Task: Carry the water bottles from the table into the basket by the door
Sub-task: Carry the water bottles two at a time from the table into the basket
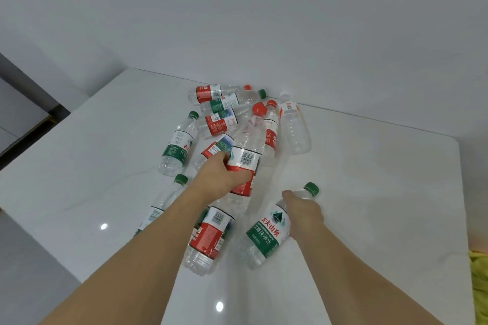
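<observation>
So the left hand point(224, 174) is wrapped around the label band of a red-cap bottle point(247, 150), fingers curled over the top and thumb underneath, and that bottle looks tipped up off the table point(369, 166), cap pointing away from the person toward the wall. The right hand point(303, 212) is curled round the shoulder of a green bottle point(266, 232) just this side of it, thumb sticking out on the left of the neck; its long axis runs diagonally, green cap up and to the right, base toward the person. I can't tell if that one is lifted yet or just resting on the tabletop. Using the red-cap bottle as the landmark: a red-label bottle point(208, 237) lies right under and nearer than it, partly hidden by the left forearm, another green-cap one point(165, 200) sits to its left under that arm, one more green-label bottle point(178, 144) further left, and a heap of bottles point(224, 105) just beyond it by the wall, with a clear orange-band bottle point(293, 126) to its right. No basket or door in view, so my guess is both hands are loaded and the carry comes next, with plenty of bottles left.
</observation>
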Demonstrator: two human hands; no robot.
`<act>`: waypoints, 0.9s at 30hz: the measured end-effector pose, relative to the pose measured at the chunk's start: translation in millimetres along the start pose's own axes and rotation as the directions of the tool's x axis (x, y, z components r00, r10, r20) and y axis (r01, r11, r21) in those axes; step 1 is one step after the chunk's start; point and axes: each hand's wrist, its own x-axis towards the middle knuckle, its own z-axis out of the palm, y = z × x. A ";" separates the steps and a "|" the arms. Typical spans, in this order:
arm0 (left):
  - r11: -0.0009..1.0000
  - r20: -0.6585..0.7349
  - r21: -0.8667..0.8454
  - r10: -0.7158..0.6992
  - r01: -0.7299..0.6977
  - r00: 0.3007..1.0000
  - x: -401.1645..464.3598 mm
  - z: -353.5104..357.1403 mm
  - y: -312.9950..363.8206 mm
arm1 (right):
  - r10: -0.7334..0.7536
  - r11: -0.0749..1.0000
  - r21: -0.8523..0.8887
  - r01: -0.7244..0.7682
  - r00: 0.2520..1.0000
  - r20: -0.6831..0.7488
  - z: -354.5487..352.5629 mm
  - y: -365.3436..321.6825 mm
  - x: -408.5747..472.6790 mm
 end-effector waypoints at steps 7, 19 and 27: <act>0.983 -0.138 -0.179 0.013 -0.038 0.990 -33.7 -21.8 7.2 | -0.107 0.877 0.470 0.101 0.994 -0.014 0.2 -24.2 -35.4; 0.912 -0.441 -0.327 0.082 -0.246 0.894 -176.3 -151.6 114.1 | -0.715 0.667 0.462 0.584 0.677 0.177 -34.8 -158.6 -251.0; 0.895 -0.682 -0.241 0.120 -0.376 0.722 -249.7 -235.1 132.9 | -0.885 0.466 0.301 0.832 0.432 0.176 9.5 -175.4 -353.0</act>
